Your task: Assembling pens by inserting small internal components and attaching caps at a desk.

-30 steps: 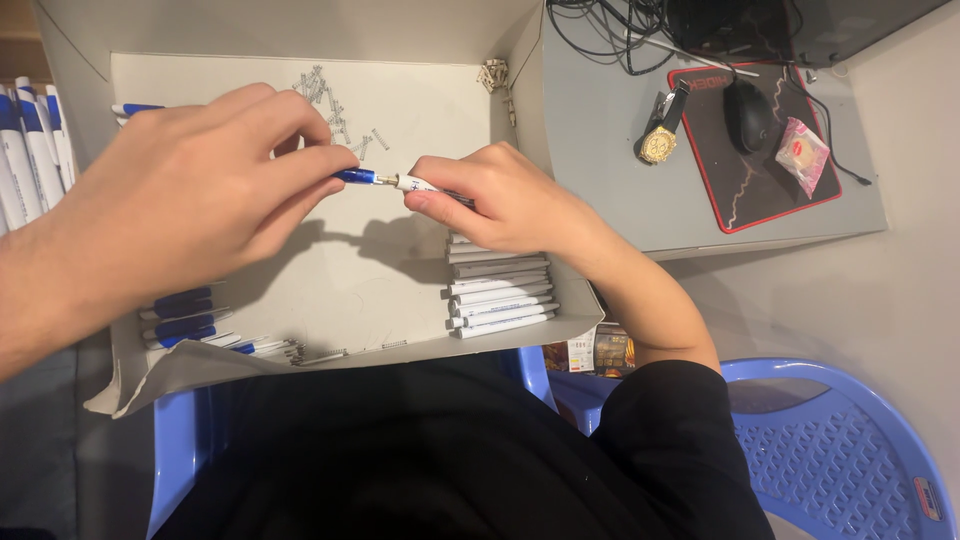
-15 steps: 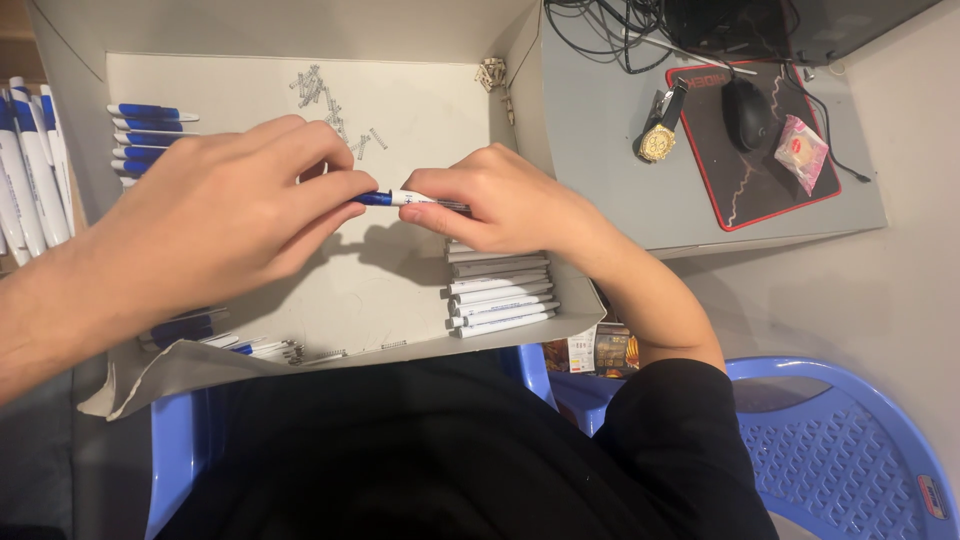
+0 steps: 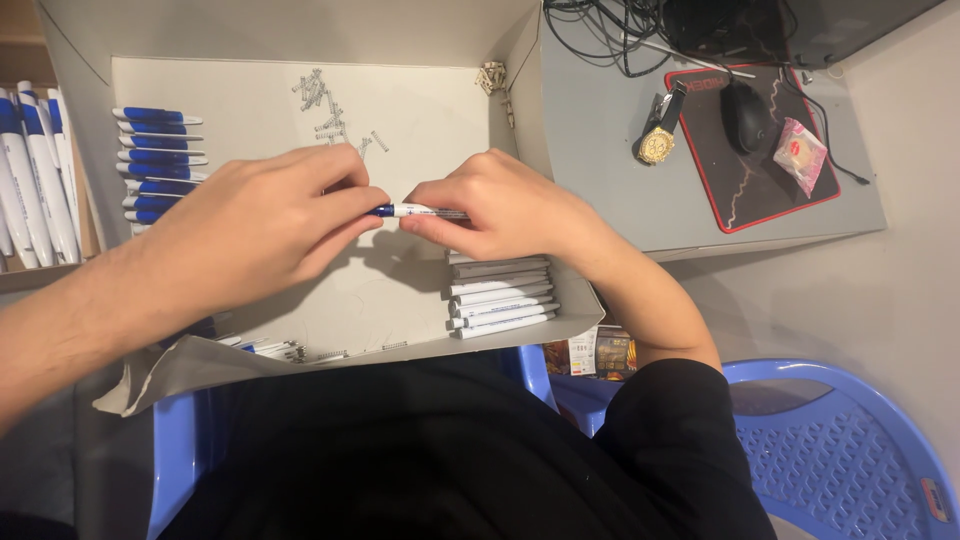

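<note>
- While both hands meet over the shallow grey cardboard tray (image 3: 430, 110), the left hand (image 3: 255, 220) pinches the blue end of a slim blue-and-white plastic pen (image 3: 412, 211).
- Right hand (image 3: 500, 205) grips the pen's white end; pen lies level above tray centre.
- Stacked white pen barrels (image 3: 500, 295) sit at the tray's near right corner.
- Small metal springs (image 3: 325, 105), probably, lie scattered near the tray's far wall.

A pen (image 3: 415, 211) sits between my left hand (image 3: 262, 222) and right hand (image 3: 497, 205). Stacked barrels (image 3: 500, 295) lie just beneath my right hand; finished pens (image 3: 155, 160) lie beyond my left, inside the box (image 3: 250, 100).
</note>
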